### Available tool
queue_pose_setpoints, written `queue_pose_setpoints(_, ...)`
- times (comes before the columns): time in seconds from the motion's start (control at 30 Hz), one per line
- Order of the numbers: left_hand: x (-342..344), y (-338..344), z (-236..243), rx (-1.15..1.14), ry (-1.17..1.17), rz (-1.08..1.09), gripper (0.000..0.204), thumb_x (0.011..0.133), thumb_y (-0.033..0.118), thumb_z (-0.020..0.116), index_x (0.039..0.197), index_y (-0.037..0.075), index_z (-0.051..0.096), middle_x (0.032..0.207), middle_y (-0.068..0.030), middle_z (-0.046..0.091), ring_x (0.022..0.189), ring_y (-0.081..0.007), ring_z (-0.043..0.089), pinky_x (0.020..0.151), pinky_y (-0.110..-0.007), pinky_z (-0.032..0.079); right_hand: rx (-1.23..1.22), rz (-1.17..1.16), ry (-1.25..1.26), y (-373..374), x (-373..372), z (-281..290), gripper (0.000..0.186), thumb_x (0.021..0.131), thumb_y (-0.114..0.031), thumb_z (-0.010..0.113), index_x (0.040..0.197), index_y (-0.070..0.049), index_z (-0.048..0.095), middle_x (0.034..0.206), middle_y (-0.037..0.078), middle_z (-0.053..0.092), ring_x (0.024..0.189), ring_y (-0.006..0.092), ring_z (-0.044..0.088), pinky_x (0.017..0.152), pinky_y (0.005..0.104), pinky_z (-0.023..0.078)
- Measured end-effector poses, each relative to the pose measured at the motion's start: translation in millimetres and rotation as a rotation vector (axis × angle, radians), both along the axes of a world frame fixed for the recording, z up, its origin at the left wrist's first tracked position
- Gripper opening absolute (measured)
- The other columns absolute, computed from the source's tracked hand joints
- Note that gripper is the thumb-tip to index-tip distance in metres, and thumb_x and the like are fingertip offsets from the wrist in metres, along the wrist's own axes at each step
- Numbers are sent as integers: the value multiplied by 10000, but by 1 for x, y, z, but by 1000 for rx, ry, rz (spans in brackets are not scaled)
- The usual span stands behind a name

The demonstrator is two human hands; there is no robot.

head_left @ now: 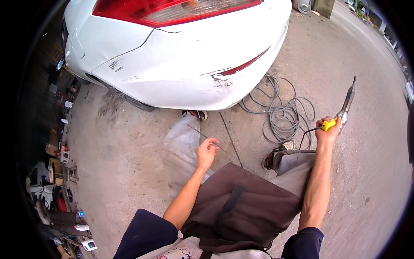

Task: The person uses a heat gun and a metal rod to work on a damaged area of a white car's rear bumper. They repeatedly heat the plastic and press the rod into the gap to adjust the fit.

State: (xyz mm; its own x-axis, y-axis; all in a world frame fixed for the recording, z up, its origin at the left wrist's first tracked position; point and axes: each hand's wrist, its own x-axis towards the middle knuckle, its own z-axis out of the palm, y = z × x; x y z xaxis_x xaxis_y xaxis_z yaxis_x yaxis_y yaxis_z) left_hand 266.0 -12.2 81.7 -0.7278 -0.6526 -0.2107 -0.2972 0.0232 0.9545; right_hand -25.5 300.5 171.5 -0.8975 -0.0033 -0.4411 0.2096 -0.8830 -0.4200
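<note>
My left hand (207,153) is closed in a pinch around a thin dark rod (226,151), which slants over my lap. Out to the right, my right hand (327,128) grips a hot-air gun (343,108) with a yellow grip section, a metal body and a long narrow nozzle pointing up and away. A black cord hangs from its rear. In front of me is the white rear bumper (172,71) of a car, with a torn gash (243,64), scuffs and cracks. Above the bumper sits the red tail light (172,11). Both hands are apart from the car.
A grey cable (284,114) lies coiled on the concrete floor (120,151) right of the bumper. A dark apron (241,203) covers my lap, and my shoes stand below the car's edge. Boxes, bottles (89,244) and assorted parts line the left side.
</note>
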Motion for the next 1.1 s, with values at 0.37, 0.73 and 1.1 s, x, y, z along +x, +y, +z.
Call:
queue_pose_setpoints(0.37, 121, -84, 173, -296, 724, 427, 205, 924, 70, 384, 1004, -10, 555, 915, -100, 623, 758, -177, 638, 606, -235, 470, 134, 58, 335, -10, 74, 28, 249, 829, -424, 600, 823, -220, 456, 618, -36, 482, 515, 88, 469, 526, 268, 368)
queue_pose_setpoints(0.73, 104, -139, 144, 577, 1216, 326, 215, 939, 160, 421, 1125, 68, 479, 1018, -52, 570, 828, -170, 601, 645, -252, 458, 115, 624, 817, -47, 105, 53, 224, 831, -233, 615, 929, -108, 458, 652, 5, 439, 557, 124, 414, 556, 276, 344)
queue_pose_setpoints(1.1, 46, -121, 268, -46, 1251, 199, 368, 974, 389, 315, 893, 48, 427, 576, -35, 417, 488, -132, 410, 469, -268, 370, 597, 905, 1006, -144, 121, 83, 385, 695, -191, 740, 983, -20, 551, 699, 53, 564, 624, 136, 538, 565, 256, 425)
